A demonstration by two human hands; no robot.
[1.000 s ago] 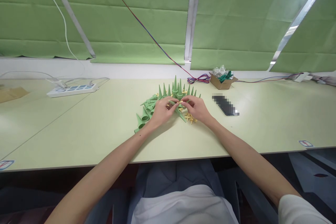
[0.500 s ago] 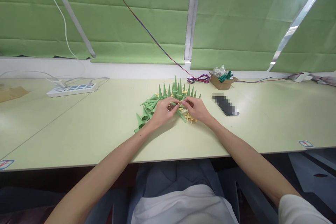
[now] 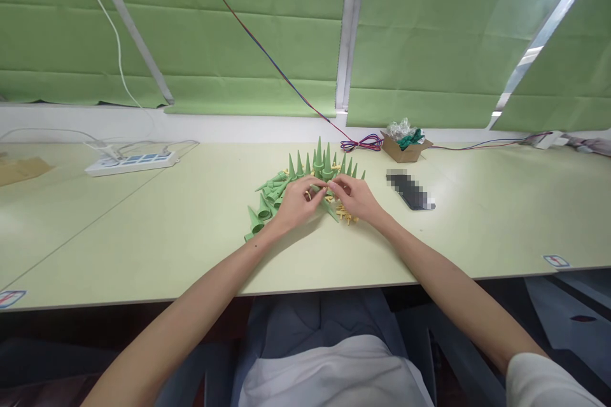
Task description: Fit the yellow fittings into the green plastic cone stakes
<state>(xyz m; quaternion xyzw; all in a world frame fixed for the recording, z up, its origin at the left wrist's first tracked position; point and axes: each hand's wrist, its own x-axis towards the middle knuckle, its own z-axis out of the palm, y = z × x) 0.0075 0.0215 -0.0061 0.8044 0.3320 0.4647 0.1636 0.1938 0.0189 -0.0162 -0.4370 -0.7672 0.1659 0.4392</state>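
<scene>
Over a cluster of green plastic cone spikes, the fingertips of both my hands meet. My left hand [image 3: 300, 202] is closed in a pinch. Opposite it, my right hand [image 3: 352, 196] pinches at the same spot. A small yellow plastic piece [image 3: 325, 188] shows between the fingertips, mostly covered by them. Below the fingers a green cone spike [image 3: 330, 210] points down to the right; whether a hand grips it I cannot tell. Several cone spikes stand upright behind the hands, and other green spikes [image 3: 256, 221] lie on their sides at the left. Small yellow plastic pieces [image 3: 347, 213] lie beneath my right hand.
On the pale table [image 3: 191, 222], a black phone [image 3: 413, 193], partly pixelated, lies to the right. Behind it stands a small cardboard box [image 3: 405, 152] with clear and green wrapping. Coiled red and blue wire [image 3: 363, 143] lies near the wall. A white power strip [image 3: 132, 163] is at the left.
Both hands stay in nearly the same place. Only the fingers at the pinch shift slightly; the spikes and yellow pieces around them look unmoved.
</scene>
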